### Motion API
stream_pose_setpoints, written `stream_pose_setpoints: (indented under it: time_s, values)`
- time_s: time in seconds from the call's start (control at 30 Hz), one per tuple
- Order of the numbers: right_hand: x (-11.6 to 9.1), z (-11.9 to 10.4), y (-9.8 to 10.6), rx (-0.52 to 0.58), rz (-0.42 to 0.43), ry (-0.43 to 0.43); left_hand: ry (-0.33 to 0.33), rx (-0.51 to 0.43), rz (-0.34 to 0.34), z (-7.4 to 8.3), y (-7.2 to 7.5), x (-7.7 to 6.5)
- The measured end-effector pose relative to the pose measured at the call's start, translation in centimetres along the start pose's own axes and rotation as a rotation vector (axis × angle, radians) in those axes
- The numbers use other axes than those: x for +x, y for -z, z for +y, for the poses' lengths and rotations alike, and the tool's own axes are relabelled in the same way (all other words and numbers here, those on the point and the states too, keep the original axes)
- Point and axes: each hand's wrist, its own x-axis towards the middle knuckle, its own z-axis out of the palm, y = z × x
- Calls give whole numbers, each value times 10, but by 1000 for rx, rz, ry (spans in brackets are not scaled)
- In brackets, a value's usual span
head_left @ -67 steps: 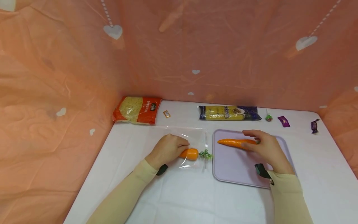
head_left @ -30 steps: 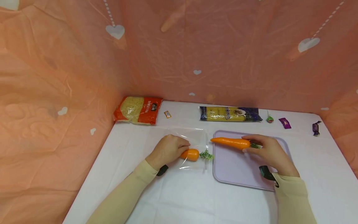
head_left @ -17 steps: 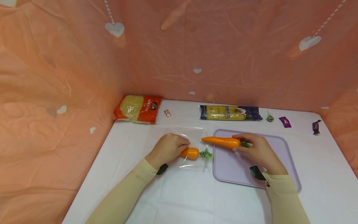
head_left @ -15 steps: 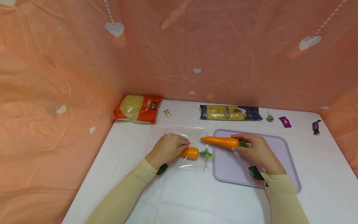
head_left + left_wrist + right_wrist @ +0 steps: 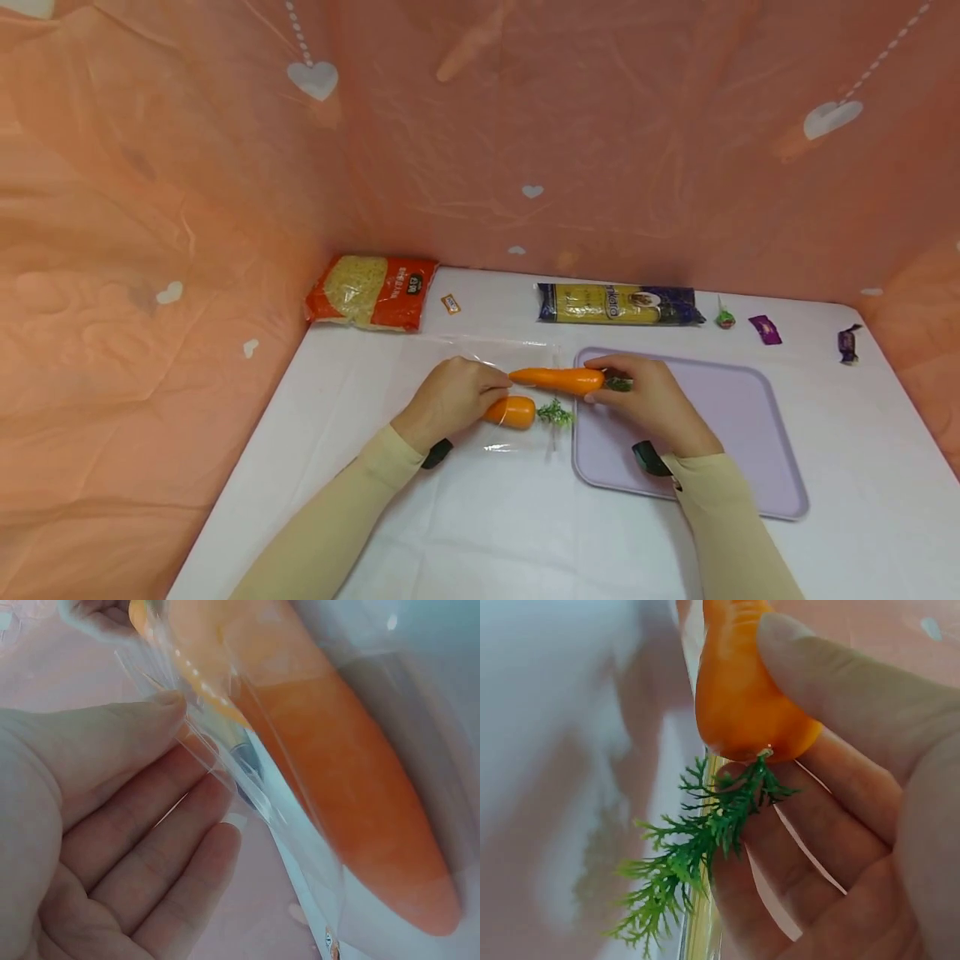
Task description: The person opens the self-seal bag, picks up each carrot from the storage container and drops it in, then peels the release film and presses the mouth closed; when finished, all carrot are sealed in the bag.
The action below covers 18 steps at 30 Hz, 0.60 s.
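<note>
In the head view my left hand pinches the upper film of a clear plastic bag. One carrot lies in that bag, its leafy green top sticking out at the right-hand mouth; my hand covers part of it. The left wrist view shows thumb and forefinger on the film, beside the bagged carrot. My right hand grips a second carrot by its thick end, tip pointing left over the bag mouth. Its green fronds hang by my fingers in the right wrist view.
A lilac tray lies under my right forearm. Along the back are a red noodle bag, a small orange-wrapped sweet, a spaghetti pack, a lollipop, a purple sweet and a dark-wrapped sweet.
My right hand has taken the second carrot up from the tray and carried it left to the bag mouth. My left hand has stayed in place on the bag.
</note>
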Motion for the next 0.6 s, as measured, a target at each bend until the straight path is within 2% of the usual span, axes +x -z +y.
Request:
stream_pose_setpoints:
  time_s: [0.23,0.47,0.6]
  values:
    - [15,-15,-13,53,-38,8,5,10,-1,0,1,0]
    - [24,-23,-23,41,-74,28,13,3,-9,0,1,-1]
    - [28,-26,-28,23,-67,59,13,17,-2,0,3,-1]
